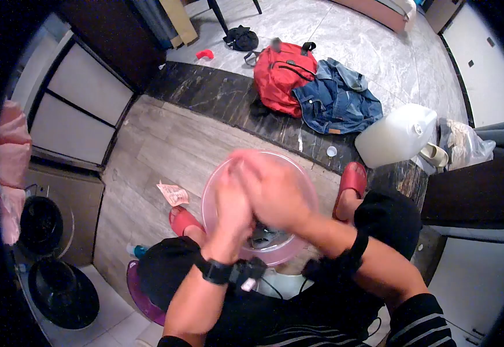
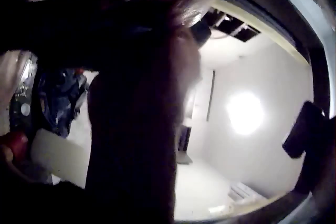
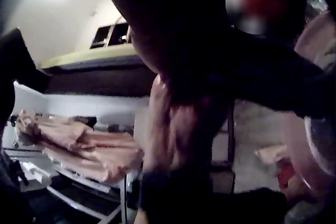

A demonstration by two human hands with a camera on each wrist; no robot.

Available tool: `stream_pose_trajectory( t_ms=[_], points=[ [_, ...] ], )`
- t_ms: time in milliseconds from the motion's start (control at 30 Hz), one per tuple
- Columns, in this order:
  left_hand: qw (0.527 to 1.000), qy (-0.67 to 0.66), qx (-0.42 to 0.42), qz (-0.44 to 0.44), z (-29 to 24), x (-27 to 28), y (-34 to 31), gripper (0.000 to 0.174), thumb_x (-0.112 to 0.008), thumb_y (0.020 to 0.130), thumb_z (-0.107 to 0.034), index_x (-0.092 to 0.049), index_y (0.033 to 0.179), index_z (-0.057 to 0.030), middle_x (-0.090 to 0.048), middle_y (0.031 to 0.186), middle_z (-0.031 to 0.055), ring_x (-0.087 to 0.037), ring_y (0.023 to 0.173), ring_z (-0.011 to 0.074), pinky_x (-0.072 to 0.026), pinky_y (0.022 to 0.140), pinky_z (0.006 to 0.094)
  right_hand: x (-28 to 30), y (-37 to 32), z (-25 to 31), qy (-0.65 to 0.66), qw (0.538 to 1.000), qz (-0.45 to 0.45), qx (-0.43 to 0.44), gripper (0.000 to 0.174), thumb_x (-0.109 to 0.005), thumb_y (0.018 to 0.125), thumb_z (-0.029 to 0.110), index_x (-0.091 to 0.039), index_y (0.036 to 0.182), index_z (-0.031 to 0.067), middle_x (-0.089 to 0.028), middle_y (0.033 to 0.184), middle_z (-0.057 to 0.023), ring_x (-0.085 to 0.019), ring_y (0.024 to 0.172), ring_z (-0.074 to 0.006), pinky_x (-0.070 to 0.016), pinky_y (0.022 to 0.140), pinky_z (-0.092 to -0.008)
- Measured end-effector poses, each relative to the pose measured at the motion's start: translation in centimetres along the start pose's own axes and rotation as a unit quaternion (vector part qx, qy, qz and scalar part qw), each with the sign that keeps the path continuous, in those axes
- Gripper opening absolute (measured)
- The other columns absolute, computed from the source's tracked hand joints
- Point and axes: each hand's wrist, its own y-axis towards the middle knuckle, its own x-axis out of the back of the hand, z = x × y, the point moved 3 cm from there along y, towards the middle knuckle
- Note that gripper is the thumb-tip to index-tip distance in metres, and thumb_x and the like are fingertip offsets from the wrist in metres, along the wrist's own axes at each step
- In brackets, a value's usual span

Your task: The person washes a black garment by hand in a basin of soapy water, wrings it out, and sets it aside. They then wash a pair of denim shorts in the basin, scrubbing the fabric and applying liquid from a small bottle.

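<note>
In the head view, a translucent pink basin (image 1: 207,199) stands on the floor between the person's feet, with dark, shiny contents (image 1: 266,238) at its bottom, too unclear to name. Above it the left hand (image 1: 232,199) and right hand (image 1: 278,194) meet, raised and motion-blurred. The right hand lies against the left, and their fingers overlap near the basin's far side. Whether anything is between the palms is hidden. Both wrist views are mostly dark; the right wrist view shows the basin (image 3: 299,148) at its right edge.
A red backpack (image 1: 284,78), denim garment (image 1: 338,101) and white jug (image 1: 396,136) are beyond the basin. Red slippers (image 1: 351,184) are on both feet. A pinkish paper (image 1: 173,194) lies on the floor at left. Black round objects (image 1: 63,293) stand at the far left.
</note>
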Motion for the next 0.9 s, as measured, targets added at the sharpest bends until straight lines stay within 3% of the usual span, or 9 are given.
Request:
stream_pose_trajectory(
  t_ms=[67,233,267,300,433,533,667,800,900],
  points=[
    [0.995,0.022,-0.095,0.016,-0.2,-0.9,-0.4,0.041,-0.038,0.101,-0.034,-0.059,0.105,0.0009,-0.061,0.088,0.0081,-0.054,0.076,0.0125,-0.0459,0.065,0.0285,1.4,0.9,-0.1,-0.013,0.997,-0.009,-0.080,0.023,-0.048,0.092,0.019,-0.058,0.109,0.0061,-0.064,0.090,-0.0220,-0.064,0.084,-0.0369,-0.0497,0.071,-0.0459],
    [0.998,-0.029,0.048,-0.014,1.3,0.5,0.6,0.032,-0.040,0.099,-0.028,-0.058,0.103,-0.0015,-0.061,0.096,0.0095,-0.057,0.090,0.0184,-0.0459,0.081,0.0335,0.4,0.3,-0.4,-0.005,0.997,-0.023,-0.073,0.026,-0.048,0.093,0.018,-0.059,0.109,0.0015,-0.064,0.094,-0.0214,-0.065,0.088,-0.0323,-0.0491,0.078,-0.0381],
    [0.993,0.115,-0.034,0.000,-1.1,-0.4,-1.0,0.027,-0.042,0.099,-0.027,-0.058,0.100,-0.0055,-0.060,0.095,0.0073,-0.056,0.088,0.0158,-0.0461,0.078,0.0313,1.0,1.2,-1.1,-0.021,0.995,-0.036,-0.094,0.025,-0.049,0.092,0.017,-0.059,0.108,0.0014,-0.064,0.094,-0.0211,-0.065,0.089,-0.0325,-0.0489,0.079,-0.0377],
    [0.995,0.090,-0.044,0.011,-0.6,-0.4,-0.6,0.028,-0.042,0.099,-0.027,-0.058,0.102,-0.0051,-0.060,0.096,0.0079,-0.056,0.088,0.0155,-0.0459,0.078,0.0316,1.7,2.2,-2.1,0.032,0.984,-0.050,-0.169,0.024,-0.050,0.092,0.015,-0.059,0.108,0.0009,-0.064,0.095,-0.0206,-0.064,0.090,-0.0327,-0.0487,0.080,-0.0371],
    [0.981,-0.181,0.047,0.052,2.3,1.3,1.9,0.041,-0.041,0.099,-0.036,-0.058,0.099,0.0014,-0.060,0.085,0.0059,-0.053,0.081,0.0123,-0.0450,0.071,0.0296,-0.6,-1.2,0.3,0.058,0.998,-0.009,-0.038,0.026,-0.048,0.093,0.019,-0.059,0.108,0.0004,-0.064,0.090,-0.0209,-0.064,0.081,-0.0288,-0.0495,0.074,-0.0370],
    [0.998,0.024,-0.054,-0.001,0.3,-1.1,-0.4,0.038,-0.040,0.100,-0.035,-0.059,0.098,-0.0011,-0.059,0.088,0.0044,-0.054,0.083,0.0110,-0.0458,0.072,0.0277,1.5,2.1,-2.3,0.038,0.985,-0.075,-0.148,0.025,-0.051,0.092,0.020,-0.060,0.107,0.0015,-0.063,0.093,-0.0213,-0.064,0.086,-0.0305,-0.0485,0.078,-0.0378],
    [0.997,-0.065,0.039,0.033,0.8,0.0,0.4,0.040,-0.041,0.100,-0.034,-0.057,0.107,0.0013,-0.060,0.097,0.0061,-0.055,0.088,0.0118,-0.0464,0.075,0.0283,0.0,-0.4,-0.1,0.017,0.995,0.009,-0.095,0.023,-0.050,0.092,0.018,-0.059,0.106,0.0016,-0.064,0.092,-0.0207,-0.064,0.086,-0.0311,-0.0484,0.077,-0.0388],
    [0.991,0.113,-0.033,0.072,-0.5,-0.1,0.0,0.031,-0.043,0.099,-0.026,-0.053,0.115,-0.0016,-0.059,0.106,0.0076,-0.055,0.098,0.0166,-0.0464,0.085,0.0300,1.2,0.4,-0.7,0.046,0.989,-0.045,-0.131,0.023,-0.050,0.092,0.017,-0.059,0.106,0.0023,-0.063,0.092,-0.0209,-0.063,0.089,-0.0334,-0.0476,0.080,-0.0392],
    [0.993,-0.094,0.059,0.029,0.3,-0.5,-0.1,0.031,-0.044,0.099,-0.028,-0.055,0.110,-0.0014,-0.060,0.106,0.0074,-0.055,0.097,0.0154,-0.0461,0.082,0.0294,1.0,-0.3,0.4,-0.010,0.992,0.013,-0.123,0.022,-0.050,0.092,0.018,-0.060,0.107,0.0045,-0.064,0.090,-0.0202,-0.063,0.089,-0.0328,-0.0480,0.079,-0.0370]
  ],
)
